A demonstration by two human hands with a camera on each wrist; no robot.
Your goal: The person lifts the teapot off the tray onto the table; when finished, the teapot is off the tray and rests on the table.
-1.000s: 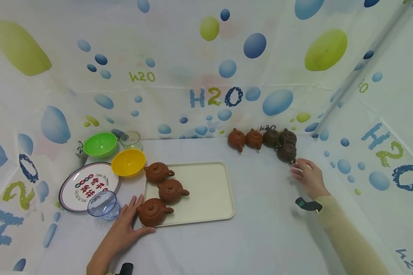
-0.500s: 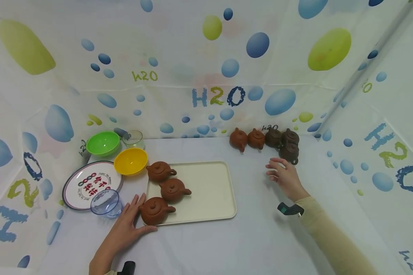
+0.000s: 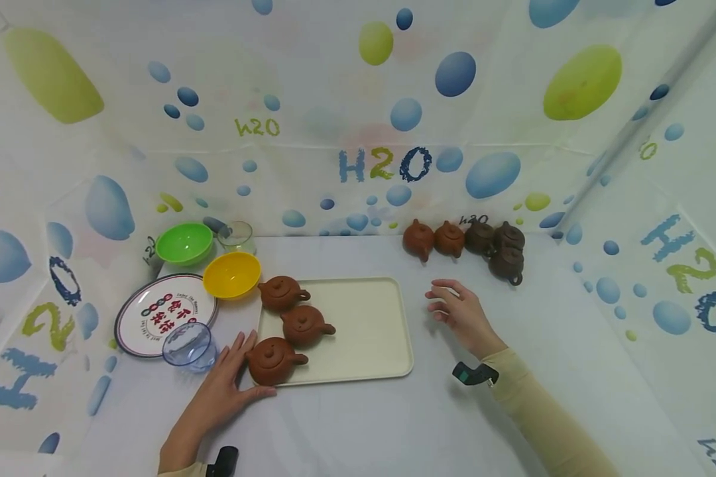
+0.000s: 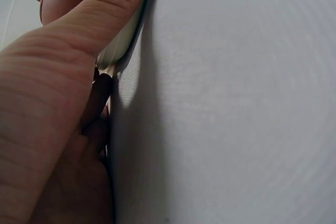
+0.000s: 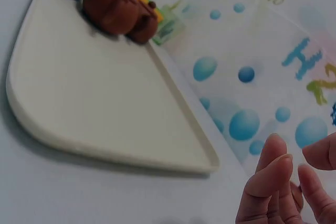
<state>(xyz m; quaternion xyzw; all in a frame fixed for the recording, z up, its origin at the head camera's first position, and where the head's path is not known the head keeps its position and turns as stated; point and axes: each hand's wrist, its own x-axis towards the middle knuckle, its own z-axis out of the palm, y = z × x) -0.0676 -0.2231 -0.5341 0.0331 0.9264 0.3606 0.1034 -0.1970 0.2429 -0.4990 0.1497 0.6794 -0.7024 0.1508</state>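
**Left hand on tray corner, right hand empty beside tray**

Cream tray: flat rectangle, rounded corners, low raised rim; sits mid-table on the white cloth; three reddish-brown clay teapots in a column along its left side: far teapot, middle teapot, near teapot, each with a small lid knob, spouts to the right.

Left hand: fingers straight and spread, lying flat on the cloth at the tray's near-left corner; thumb lies along the tray's front rim just below the near teapot; left wrist view shows the thumb pressed against the rim; grips nothing.

Right hand: just right of the tray's far-right corner, apart from it; fingers loosely curled, relaxed, holding nothing; right wrist view shows fingertips near each other with nothing between them; cannot tell if it touches the cloth.

Further out: five more teapots in a cluster at the back wall, two reddish, three darker; left of the tray a yellow bowl, green bowl, glass cup, printed plate, clear blue cup.
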